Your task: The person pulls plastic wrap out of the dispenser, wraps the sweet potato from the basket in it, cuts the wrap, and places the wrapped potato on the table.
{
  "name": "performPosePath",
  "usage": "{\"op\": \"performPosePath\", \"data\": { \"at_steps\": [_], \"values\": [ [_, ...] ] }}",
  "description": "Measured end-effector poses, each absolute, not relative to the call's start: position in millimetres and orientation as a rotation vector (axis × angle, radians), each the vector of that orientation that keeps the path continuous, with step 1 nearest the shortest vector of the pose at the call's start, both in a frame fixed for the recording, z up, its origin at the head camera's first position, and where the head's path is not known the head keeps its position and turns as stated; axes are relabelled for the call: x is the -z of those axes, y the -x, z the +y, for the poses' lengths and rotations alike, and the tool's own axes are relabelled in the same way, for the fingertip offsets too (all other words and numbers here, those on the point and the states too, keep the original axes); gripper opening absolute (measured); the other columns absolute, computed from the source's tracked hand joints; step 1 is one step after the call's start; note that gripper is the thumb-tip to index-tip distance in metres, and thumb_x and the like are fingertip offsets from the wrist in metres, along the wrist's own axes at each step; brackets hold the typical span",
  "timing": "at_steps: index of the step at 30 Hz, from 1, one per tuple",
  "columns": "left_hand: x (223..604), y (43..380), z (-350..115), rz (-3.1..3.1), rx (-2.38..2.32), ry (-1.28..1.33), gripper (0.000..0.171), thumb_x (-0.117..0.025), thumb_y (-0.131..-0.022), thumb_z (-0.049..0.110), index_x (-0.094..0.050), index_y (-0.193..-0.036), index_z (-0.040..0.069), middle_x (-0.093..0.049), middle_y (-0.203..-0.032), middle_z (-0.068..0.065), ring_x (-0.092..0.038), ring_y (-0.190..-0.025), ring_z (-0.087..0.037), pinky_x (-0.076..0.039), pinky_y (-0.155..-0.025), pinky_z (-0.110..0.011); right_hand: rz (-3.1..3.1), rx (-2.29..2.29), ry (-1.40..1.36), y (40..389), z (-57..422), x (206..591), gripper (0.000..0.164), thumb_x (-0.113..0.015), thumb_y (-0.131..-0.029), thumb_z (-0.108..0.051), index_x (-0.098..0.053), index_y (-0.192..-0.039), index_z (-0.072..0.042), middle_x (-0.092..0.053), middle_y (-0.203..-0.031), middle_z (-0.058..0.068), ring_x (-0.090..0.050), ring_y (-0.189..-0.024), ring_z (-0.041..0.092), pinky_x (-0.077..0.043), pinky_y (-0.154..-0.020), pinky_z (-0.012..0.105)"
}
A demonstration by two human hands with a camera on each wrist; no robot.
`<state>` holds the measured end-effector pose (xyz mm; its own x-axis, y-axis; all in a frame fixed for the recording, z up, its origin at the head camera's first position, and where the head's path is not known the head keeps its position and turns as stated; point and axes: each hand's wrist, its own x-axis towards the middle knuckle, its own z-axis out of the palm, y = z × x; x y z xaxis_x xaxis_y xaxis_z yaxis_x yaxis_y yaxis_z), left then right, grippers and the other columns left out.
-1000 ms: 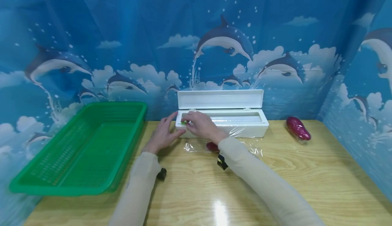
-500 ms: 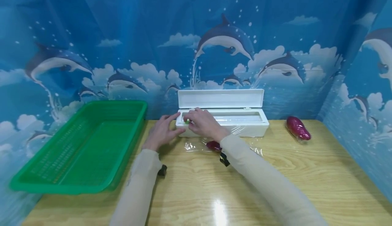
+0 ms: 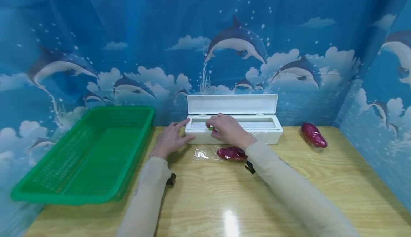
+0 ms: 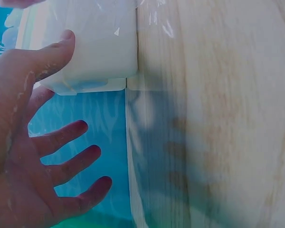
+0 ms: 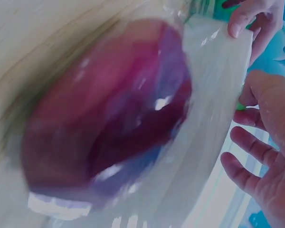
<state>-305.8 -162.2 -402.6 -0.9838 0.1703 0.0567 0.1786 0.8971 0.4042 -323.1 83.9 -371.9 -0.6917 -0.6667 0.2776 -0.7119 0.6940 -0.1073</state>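
A white cling film dispenser (image 3: 266, 137) stands at the back of the table with its lid (image 3: 232, 105) raised. My left hand (image 3: 170, 139) holds its left end, thumb on the front wall and index finger at the top edge; the other fingers (image 4: 73, 168) are spread past the end. My right hand (image 3: 229, 130) pinches a small green slider (image 3: 211, 128) on the dispenser's front rim, left of the middle. Clear film hangs over the front onto the table. On it lies a purple-red, sweet-potato-shaped vegetable (image 5: 118, 114), partly behind my right wrist in the head view.
A second purple-red vegetable (image 3: 313, 135), wrapped in film, lies at the back right of the wooden table (image 3: 205, 201). To the left stands a large green basket (image 3: 118, 190). A blue dolphin-print curtain (image 3: 160, 33) rises right behind the table.
My right hand has slid to the right along the dispenser's rim with the green slider, showing more of the vegetable below. My left hand stays at the left end.
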Motion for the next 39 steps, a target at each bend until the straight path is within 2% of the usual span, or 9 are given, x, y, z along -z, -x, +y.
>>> {"op": "performPosePath", "data": {
  "at_steps": [5,12,19,25,29,35,39],
  "values": [
    [402.7,302.5,-163.8,-3.043,0.644,0.280,0.079,-0.064,-0.093,0.061,-0.033,-0.160,0.033,-0.045,-0.155,-0.025,-0.051,-0.135,-0.048,-0.048,-0.104,-0.067,-2.748,-0.296,-1.046,318.0,104.8,371.5,0.023,-0.070,-0.089,-0.009,-0.071,-0.112,-0.014,-0.073,-0.106,0.001,-0.065,-0.096,0.021,-0.057,-0.082,0.035],
    [402.5,298.6,-163.1,-3.036,0.577,0.297,0.078,-0.059,-0.095,0.064,-0.031,-0.161,0.033,-0.046,-0.154,-0.026,-0.051,-0.135,-0.050,-0.047,-0.101,-0.071,-2.755,-0.290,-1.026,311.6,136.4,369.7,0.022,-0.069,-0.090,-0.008,-0.070,-0.111,-0.013,-0.072,-0.100,0.000,-0.061,-0.087,0.019,-0.053,-0.072,0.033],
    [404.1,295.9,-157.2,-3.058,0.518,0.257,0.077,-0.053,-0.096,0.068,-0.028,-0.161,0.036,-0.042,-0.158,-0.021,-0.043,-0.140,-0.052,-0.036,-0.104,-0.080,-2.759,-0.272,-1.014,307.8,155.2,369.7,0.022,-0.069,-0.089,-0.007,-0.070,-0.110,-0.013,-0.070,-0.094,-0.001,-0.056,-0.081,0.016,-0.048,-0.066,0.029],
    [406.9,297.0,-151.5,-3.058,0.477,0.244,0.078,-0.050,-0.096,0.070,-0.026,-0.162,0.037,-0.039,-0.161,-0.019,-0.038,-0.143,-0.056,-0.028,-0.106,-0.085,-2.757,-0.258,-0.992,304.7,163.0,370.7,0.020,-0.071,-0.090,-0.009,-0.070,-0.110,-0.013,-0.071,-0.094,-0.001,-0.058,-0.082,0.017,-0.050,-0.069,0.031],
    [409.3,298.3,-149.2,-3.044,0.436,0.245,0.078,-0.049,-0.095,0.070,-0.027,-0.162,0.037,-0.040,-0.161,-0.018,-0.039,-0.142,-0.054,-0.027,-0.104,-0.086,-2.750,-0.218,-0.982,304.9,172.9,371.1,0.020,-0.070,-0.089,-0.008,-0.069,-0.108,-0.013,-0.070,-0.094,0.000,-0.058,-0.081,0.018,-0.049,-0.067,0.031],
    [410.0,299.6,-152.0,-3.011,0.328,0.210,0.079,-0.050,-0.094,0.071,-0.027,-0.161,0.037,-0.044,-0.159,-0.017,-0.044,-0.139,-0.052,-0.029,-0.103,-0.087,-2.745,-0.175,-0.913,304.2,199.0,370.4,0.019,-0.069,-0.089,-0.005,-0.069,-0.105,-0.014,-0.069,-0.092,0.001,-0.052,-0.076,0.018,-0.040,-0.058,0.027],
    [408.8,300.1,-152.2,-3.006,0.312,0.204,0.079,-0.050,-0.094,0.071,-0.027,-0.162,0.036,-0.043,-0.159,-0.018,-0.044,-0.139,-0.053,-0.027,-0.103,-0.087,-2.729,-0.155,-0.904,303.4,213.8,371.9,0.019,-0.071,-0.088,-0.005,-0.069,-0.106,-0.013,-0.070,-0.093,0.002,-0.054,-0.077,0.018,-0.041,-0.058,0.026]
  ]
}}
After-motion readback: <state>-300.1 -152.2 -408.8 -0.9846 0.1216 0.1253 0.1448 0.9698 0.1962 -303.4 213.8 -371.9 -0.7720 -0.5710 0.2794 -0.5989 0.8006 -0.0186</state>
